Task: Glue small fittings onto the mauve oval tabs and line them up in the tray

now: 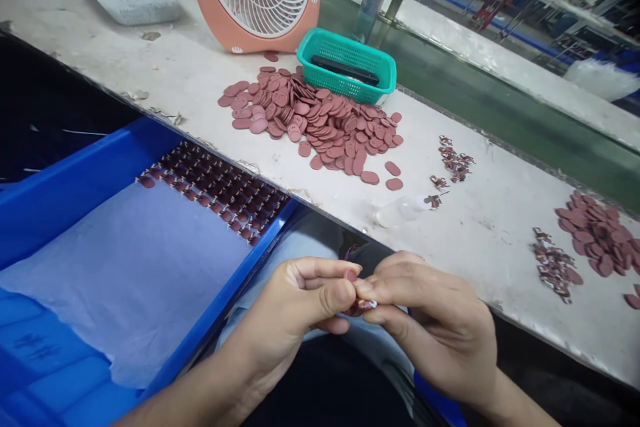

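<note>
Above my lap, just off the table's front edge, my left hand (305,300) pinches a small dark red piece (351,275) between thumb and fingers. My right hand (435,320) meets it fingertip to fingertip, closed on the same small piece, which has a white and brown part (367,305) at its lower side. The fingers hide most of it. A large heap of flat dark red ovals (320,120) lies on the table. To the left, a blue tray (270,240) holds rows of small assembled dark red pieces (215,187) beside a pale sheet (150,267).
On the table (480,233) stand an orange fan (215,13), a green basket (385,73) holding a black object, a white tub (145,7) and a small clear bottle (400,211). Small figures (455,161) (553,263) and more red ovals (600,233) lie to the right.
</note>
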The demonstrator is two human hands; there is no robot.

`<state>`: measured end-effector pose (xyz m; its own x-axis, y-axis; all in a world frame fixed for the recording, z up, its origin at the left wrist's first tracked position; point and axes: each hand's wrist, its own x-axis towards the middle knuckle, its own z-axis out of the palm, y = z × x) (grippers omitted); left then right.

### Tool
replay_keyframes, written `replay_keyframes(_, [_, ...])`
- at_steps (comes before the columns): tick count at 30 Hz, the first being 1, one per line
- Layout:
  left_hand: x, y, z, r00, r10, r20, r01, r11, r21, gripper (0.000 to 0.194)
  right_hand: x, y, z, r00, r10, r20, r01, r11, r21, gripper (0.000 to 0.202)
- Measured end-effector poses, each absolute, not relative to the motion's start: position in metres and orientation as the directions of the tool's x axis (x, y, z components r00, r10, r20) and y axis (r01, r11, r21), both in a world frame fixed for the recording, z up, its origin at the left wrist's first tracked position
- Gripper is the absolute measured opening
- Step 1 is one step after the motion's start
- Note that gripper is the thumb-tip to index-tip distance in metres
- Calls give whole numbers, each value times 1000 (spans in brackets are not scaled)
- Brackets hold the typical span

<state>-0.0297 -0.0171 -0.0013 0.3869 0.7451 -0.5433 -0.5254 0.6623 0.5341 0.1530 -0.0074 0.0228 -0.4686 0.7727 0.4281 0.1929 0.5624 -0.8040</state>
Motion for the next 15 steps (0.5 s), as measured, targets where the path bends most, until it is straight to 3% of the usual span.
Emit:
replay_keyframes(11, [-39,-15,-12,419,726,-545,-534,683,498,30,144,-2,22,-461,797,391,204,524,-827,19])
replay_keyframes(15, [-45,-11,-16,456,703,-546,-542,706,457,28,144,-2,21,-436,809,395,238,527,-816,50])
